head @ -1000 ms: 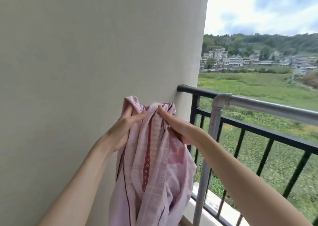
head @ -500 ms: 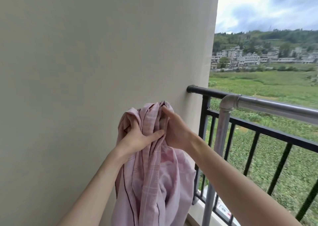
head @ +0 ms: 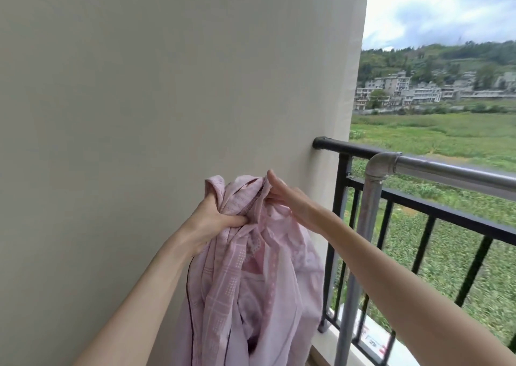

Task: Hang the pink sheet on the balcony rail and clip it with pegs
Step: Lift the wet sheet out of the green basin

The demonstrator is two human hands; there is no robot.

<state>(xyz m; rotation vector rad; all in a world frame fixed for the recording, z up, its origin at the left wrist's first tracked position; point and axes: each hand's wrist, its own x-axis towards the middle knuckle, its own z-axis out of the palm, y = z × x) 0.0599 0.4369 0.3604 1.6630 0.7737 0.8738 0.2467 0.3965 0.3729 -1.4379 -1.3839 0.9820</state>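
Note:
The pink sheet (head: 251,287) hangs bunched in front of me, its top gathered between both hands and its folds dropping below the frame. My left hand (head: 209,223) grips a fistful of the top edge on the left. My right hand (head: 287,195) pinches the bunched fabric just to the right, forefinger pointing up. The black balcony rail (head: 360,150) starts at the wall to the right of the sheet, apart from it. A grey metal pipe rail (head: 446,170) runs just inside it. No pegs are in view.
A plain beige wall (head: 167,86) fills the left and centre, close behind the sheet. The grey pipe's upright post (head: 360,251) stands right of the sheet. Black vertical bars (head: 421,254) close the balcony edge; green fields and distant buildings lie beyond.
My view has swung left, shifting the rail rightward. Both hands have regripped the sheet's top: the left now clenches a fistful lower down, the right pinches the bunch beside it.

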